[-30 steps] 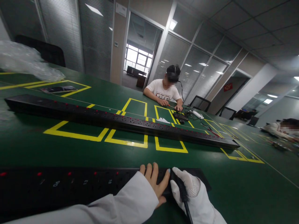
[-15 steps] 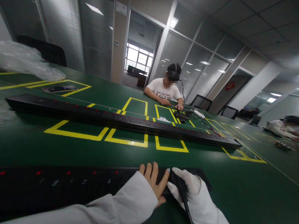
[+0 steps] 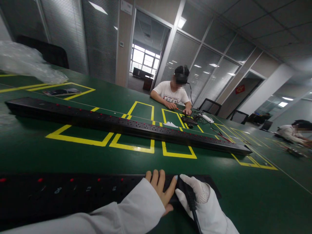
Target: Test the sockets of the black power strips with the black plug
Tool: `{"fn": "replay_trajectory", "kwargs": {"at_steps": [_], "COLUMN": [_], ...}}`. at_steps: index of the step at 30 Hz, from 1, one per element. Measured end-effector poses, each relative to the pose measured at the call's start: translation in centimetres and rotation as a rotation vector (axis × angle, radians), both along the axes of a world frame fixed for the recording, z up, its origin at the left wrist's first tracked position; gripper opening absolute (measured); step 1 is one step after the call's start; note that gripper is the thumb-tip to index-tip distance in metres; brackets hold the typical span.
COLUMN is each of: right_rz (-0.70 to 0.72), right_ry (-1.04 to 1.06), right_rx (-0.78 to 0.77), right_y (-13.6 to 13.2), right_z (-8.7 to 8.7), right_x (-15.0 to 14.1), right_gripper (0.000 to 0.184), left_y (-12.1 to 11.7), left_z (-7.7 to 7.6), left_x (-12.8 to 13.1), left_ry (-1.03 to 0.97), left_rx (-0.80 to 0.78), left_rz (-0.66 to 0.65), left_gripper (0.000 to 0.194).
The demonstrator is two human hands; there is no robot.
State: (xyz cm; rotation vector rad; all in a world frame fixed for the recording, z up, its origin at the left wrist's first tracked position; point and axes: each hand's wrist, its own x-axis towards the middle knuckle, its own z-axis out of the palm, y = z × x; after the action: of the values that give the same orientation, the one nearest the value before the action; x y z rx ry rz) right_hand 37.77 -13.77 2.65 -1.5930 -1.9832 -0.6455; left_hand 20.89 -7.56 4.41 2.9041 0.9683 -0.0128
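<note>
A long black power strip (image 3: 80,191) lies across the front of the green table, with red lights and printed numbers along it. Bare, my left hand (image 3: 161,188) rests on the strip near its right end, fingers spread. My right hand (image 3: 198,195), in a white glove, grips a black power plug (image 3: 188,195) over the strip's right end, its cable hanging toward me. Whether the plug's prongs sit in a socket is hidden by the hand and plug.
A second long black power strip (image 3: 131,126) lies across the table beyond my hands, over yellow tape outlines. Bubble wrap (image 3: 26,61) and a phone-like object (image 3: 62,92) are at far left. A co-worker (image 3: 173,91) sits opposite with cables; another person (image 3: 290,131) is at far right.
My hands, the plug and both strips stay practically in place. The person at far right has shifted slightly.
</note>
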Motion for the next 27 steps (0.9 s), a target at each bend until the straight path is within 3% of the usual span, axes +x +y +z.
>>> {"fn": "replay_trajectory", "kwargs": {"at_steps": [6,18,27], "right_rz": [-0.019,-0.044,-0.003], "right_ry": [0.017,0.033,0.022], "right_rx": [-0.019,-0.023,-0.041], "right_y": [-0.08,-0.09,-0.04], "right_z": [-0.21,-0.78,-0.12], "right_x": [0.03,0.21,0.02], "right_gripper": [0.029,0.03,0.029], "left_y": [0.12,-0.06,0.16], "left_z": [-0.72,-0.57,-0.45], "left_x": [0.04,0.0,0.0], "left_ry": [-0.018,-0.039,-0.004], "left_rx": [0.027,0.041,0.026], "left_rz": [-0.007,-0.003,-0.016], "left_gripper": [0.073,0.073,0.072]}}
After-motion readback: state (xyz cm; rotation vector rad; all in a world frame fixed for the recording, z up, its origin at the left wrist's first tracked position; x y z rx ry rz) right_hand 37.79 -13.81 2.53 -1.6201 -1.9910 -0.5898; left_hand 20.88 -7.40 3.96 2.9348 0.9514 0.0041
